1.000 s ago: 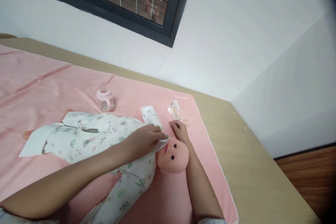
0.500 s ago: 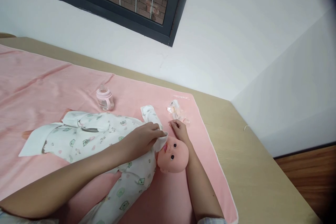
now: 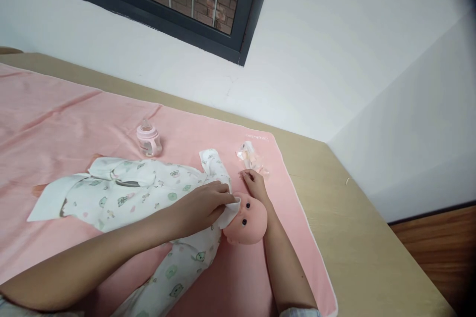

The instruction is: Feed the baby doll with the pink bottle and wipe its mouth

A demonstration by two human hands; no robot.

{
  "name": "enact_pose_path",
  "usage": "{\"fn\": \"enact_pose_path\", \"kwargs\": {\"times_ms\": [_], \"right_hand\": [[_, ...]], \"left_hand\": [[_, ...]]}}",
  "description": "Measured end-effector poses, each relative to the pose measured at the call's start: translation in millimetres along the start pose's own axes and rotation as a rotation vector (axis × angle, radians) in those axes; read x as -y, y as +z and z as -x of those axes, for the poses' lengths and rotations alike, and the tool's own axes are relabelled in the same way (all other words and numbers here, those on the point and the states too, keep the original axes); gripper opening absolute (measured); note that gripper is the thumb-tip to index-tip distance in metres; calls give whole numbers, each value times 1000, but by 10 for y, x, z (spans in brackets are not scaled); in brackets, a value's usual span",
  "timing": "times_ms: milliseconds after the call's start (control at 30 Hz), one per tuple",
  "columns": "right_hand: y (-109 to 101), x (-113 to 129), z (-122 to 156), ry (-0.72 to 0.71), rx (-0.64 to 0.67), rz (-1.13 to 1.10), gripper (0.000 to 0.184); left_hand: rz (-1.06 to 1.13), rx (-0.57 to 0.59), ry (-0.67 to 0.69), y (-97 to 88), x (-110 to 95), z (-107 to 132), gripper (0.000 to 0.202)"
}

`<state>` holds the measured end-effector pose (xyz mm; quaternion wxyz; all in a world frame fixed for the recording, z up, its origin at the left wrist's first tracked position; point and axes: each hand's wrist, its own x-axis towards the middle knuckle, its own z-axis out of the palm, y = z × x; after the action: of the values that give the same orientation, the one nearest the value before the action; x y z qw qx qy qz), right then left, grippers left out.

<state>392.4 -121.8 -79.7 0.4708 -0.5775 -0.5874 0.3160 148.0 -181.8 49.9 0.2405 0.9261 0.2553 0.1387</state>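
Observation:
On its back lies a baby doll (image 3: 251,220) in a white printed outfit (image 3: 163,183), its head toward the right. My left hand (image 3: 208,203) pinches a small white cloth (image 3: 231,212) against the doll's lower face, covering the mouth. Past the doll's head, my right hand (image 3: 255,185) rests on the pink blanket with its fingers loosely bent and holding nothing I can see. My right forearm runs along the crown of the head. Just beyond those fingers is a clear plastic packet (image 3: 250,156) with small pale items inside.
A pink baby bottle (image 3: 148,139) stands behind the doll's body. The pink blanket (image 3: 74,104) covers much of a wooden surface (image 3: 334,228). White wall and a dark window frame (image 3: 238,44) rise behind it. A thin white hook-like piece (image 3: 348,180) lies near the right edge.
My left hand has shifted slightly down and across the doll's lower face with the cloth, which now hides the mouth seen before. My right hand has stayed in place.

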Motion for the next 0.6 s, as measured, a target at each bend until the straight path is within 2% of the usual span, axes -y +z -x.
{"fn": "enact_pose_path", "kwargs": {"times_ms": [600], "right_hand": [[-7, 29, 12, 8, 1, 34, 24]], "left_hand": [[-56, -50, 6, 25, 13, -34, 36]]}}
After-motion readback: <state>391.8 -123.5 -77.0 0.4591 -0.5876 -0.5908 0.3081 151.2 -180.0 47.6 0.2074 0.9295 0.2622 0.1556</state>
